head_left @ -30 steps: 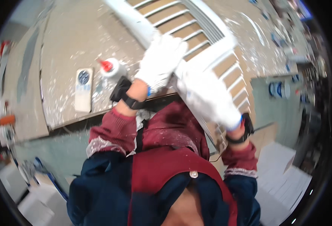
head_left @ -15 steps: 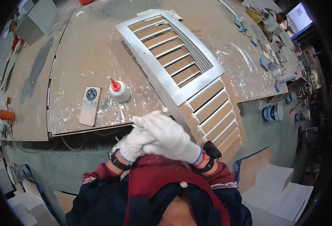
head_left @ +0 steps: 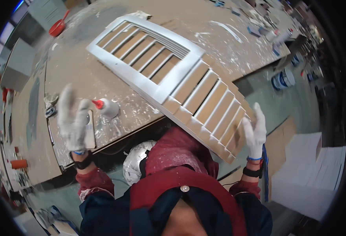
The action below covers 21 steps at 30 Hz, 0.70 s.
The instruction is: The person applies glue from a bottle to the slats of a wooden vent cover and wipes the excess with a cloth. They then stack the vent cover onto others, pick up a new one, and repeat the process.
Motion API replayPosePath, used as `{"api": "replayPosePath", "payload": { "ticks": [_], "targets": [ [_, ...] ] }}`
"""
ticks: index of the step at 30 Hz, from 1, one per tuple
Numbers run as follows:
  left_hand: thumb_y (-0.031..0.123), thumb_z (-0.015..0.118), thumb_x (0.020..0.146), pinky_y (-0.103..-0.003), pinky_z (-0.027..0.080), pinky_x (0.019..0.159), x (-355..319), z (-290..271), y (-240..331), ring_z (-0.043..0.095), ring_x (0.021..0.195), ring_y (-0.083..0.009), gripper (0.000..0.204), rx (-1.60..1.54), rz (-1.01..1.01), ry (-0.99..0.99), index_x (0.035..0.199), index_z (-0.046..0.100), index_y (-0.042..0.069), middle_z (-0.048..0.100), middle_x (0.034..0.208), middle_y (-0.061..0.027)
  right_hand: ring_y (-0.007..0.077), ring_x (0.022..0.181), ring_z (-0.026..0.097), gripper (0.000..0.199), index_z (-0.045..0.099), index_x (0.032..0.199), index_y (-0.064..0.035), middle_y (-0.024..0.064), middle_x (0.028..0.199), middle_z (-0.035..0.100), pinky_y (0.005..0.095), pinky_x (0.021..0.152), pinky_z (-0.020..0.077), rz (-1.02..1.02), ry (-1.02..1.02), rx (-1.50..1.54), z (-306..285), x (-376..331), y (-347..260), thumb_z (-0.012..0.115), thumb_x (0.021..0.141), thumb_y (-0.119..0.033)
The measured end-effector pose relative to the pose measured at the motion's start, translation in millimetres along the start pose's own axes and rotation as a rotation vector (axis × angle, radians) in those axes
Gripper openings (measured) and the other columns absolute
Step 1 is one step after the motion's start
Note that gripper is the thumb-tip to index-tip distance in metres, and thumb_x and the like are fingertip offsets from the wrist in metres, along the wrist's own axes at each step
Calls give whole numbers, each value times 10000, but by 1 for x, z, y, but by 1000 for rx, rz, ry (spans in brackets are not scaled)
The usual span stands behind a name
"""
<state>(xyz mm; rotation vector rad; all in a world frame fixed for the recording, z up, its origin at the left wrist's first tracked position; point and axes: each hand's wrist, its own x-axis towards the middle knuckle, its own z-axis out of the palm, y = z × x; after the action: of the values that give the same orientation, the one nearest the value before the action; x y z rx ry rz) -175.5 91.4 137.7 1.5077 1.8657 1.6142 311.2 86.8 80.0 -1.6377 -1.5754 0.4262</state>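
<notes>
My left hand [head_left: 72, 120], in a white knit glove, is raised at the table's near edge with its fingers spread and nothing in it. It partly covers a pale phone [head_left: 89, 131]. Just right of the hand is a white squeeze bottle [head_left: 109, 108] with a red nozzle. My right hand [head_left: 255, 131], gloved too, is open beside the near right end of a stack of slatted frames; I cannot tell whether it touches. The top frame [head_left: 163, 87] is white-painted; lower ones show bare brown slats [head_left: 204, 96] with white edges and overhang the table.
The worktable [head_left: 74, 67] is paint-stained. A red pan [head_left: 57, 28] lies at the back left. On the floor to the right are a paint bucket [head_left: 283, 80] and a stack of white panels [head_left: 308, 175]. A wrapped round stool [head_left: 137, 161] stands below the table edge.
My hands were pressed together in front of me and have parted, left hand to the left, right hand to the right. The whole view has turned, so the frames appear slanted more sideways.
</notes>
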Motion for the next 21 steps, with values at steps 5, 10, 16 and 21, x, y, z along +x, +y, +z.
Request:
{"api": "replayPosePath", "payload": {
  "ticks": [5,10,16,21],
  "targets": [
    [418,711,771,-379,425,1008,33,159,42,536,1190,-363,804,250,234,-586,1340,435,-77,522,1290,-289,236,1242,486,564,390,1411,15,158,1403,453,330,977,450,385,208,70,-29,-43,116,609,938,-200],
    [438,760,744,-312,466,719,43,252,4,560,798,-153,628,392,-145,-1155,1120,578,-31,618,870,-60,215,1179,532,555,440,1348,45,135,1328,511,330,1005,440,66,-45,-68,9,-92,175,541,979,-358],
    [368,737,804,-266,476,759,28,259,31,598,810,-119,384,-2,-537,-1489,969,692,23,665,881,-27,169,1079,564,476,451,1305,-37,71,1206,552,314,900,490,867,151,1028,31,-74,134,553,975,-365],
    [390,743,809,-209,385,350,-3,286,78,507,406,-34,384,310,-718,-1583,999,690,61,608,639,-10,171,1092,571,498,386,1361,-94,62,1239,531,343,908,517,849,188,1333,36,-80,142,549,976,-364]
  ]
}}
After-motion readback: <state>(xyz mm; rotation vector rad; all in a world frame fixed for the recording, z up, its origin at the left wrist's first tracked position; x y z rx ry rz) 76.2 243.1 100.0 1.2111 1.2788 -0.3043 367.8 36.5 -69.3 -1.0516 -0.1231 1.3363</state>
